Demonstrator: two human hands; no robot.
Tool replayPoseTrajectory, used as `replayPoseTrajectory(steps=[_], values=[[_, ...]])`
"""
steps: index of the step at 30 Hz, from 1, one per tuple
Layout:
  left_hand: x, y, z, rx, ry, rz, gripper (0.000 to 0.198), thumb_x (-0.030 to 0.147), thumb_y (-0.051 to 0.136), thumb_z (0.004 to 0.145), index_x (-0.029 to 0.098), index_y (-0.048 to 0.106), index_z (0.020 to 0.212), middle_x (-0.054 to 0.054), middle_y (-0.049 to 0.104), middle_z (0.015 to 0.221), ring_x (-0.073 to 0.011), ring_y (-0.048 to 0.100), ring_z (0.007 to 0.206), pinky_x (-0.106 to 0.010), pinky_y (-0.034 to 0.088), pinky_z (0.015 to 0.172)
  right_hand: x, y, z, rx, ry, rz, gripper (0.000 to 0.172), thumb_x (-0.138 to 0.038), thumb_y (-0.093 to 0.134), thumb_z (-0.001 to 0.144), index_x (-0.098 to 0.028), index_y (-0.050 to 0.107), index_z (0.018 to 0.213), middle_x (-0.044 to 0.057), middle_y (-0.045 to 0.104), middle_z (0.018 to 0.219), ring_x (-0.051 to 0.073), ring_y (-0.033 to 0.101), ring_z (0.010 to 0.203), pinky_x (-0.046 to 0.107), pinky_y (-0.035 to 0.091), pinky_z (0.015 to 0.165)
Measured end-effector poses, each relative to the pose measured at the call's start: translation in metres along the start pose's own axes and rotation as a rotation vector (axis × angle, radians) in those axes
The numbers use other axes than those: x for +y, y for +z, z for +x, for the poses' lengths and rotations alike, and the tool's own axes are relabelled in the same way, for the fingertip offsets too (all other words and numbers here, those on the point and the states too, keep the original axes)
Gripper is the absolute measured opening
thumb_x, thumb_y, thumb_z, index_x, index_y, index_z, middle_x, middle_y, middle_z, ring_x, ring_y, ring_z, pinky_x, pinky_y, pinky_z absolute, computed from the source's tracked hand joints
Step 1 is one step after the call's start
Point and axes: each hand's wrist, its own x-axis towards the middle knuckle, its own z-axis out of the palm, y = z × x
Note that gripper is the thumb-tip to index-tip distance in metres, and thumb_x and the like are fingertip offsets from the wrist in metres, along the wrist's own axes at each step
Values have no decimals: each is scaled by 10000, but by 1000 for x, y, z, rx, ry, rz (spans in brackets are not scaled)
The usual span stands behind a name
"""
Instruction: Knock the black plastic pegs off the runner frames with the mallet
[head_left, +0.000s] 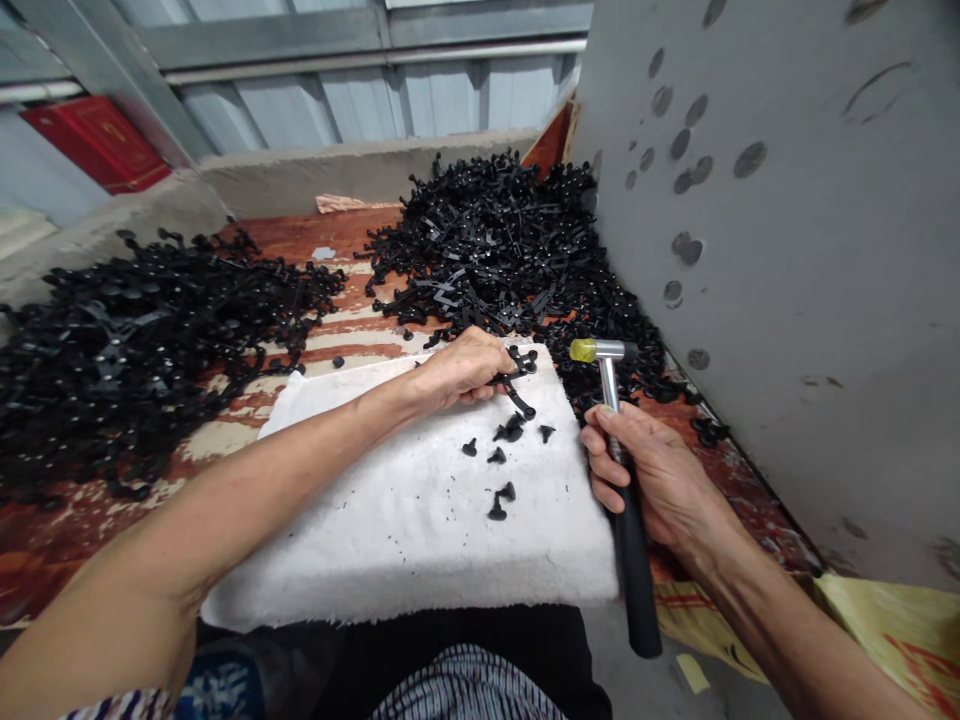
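My left hand [469,366] is closed around a black jointed plastic part [517,388] near the far edge of a white cloth [390,500]. The part's round-ended arms stick out to the right of my fingers; the rest of it is hidden in my grip. In my right hand [645,460] is a small mallet [635,560] with a black handle, a metal neck and a yellow tip. Its head is raised, to the right of the cloth. Several loose black mushroom-shaped caps [496,455] lie on the cloth below my left hand, amid tiny black specks.
Large heaps of similar black parts cover the worn red-brown table: one heap [495,240] straight ahead, another heap [150,330] on the left. A grey panel [787,270] with dark round marks stands along the right. A yellow printed sack [885,620] sits at lower right.
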Motion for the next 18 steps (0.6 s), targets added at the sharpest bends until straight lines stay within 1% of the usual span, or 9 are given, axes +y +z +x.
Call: replayPoseTrajectory(steps=[6,12,18], values=[[-2,-1,1,-17,3,-8,313,85,547,820,165,468,528,37,434,401,-42,341,286,-201,148,323,1,-1,0,11,3,7,441,-425,856,567,-201,496,689,-83,529,557,21,311,361,141,338,245],[-5,1,3,-13,18,-48,326,65,538,814,166,454,515,38,418,420,-41,338,306,-206,171,343,0,-1,1,14,12,3,457,-440,863,554,-200,503,701,-86,530,557,21,313,357,137,331,244],[-3,1,-1,-13,25,3,332,77,531,815,168,452,507,38,408,404,-41,315,313,-208,169,340,2,-2,0,0,15,-18,434,-438,839,590,-204,491,699,-82,519,572,23,308,372,146,336,259]])
